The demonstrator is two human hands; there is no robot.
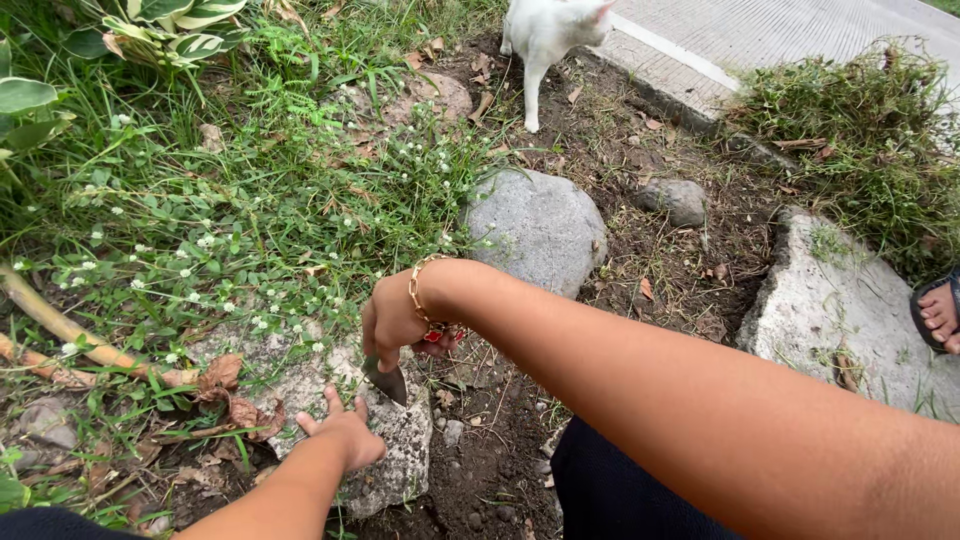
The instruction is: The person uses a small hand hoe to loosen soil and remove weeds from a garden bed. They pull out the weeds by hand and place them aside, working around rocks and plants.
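My right hand (pixel 392 322), with a gold chain bracelet on the wrist, is closed around the red handle of a small knife (pixel 388 380) whose dark blade points down at a pale flat stone (pixel 400 440). My left hand (pixel 345 432) rests open on that same stone, fingers spread toward the weeds just left of the blade. Low weeds with tiny white flowers (pixel 230 250) grow thick right behind both hands.
A round grey rock (pixel 535 228) sits behind my right wrist, a smaller one (pixel 675 198) farther right. A white cat (pixel 545 40) stands at the top by a concrete path. A concrete slab (pixel 840 310) lies right, with a sandalled foot (pixel 938 312) at its edge. Bare soil lies between.
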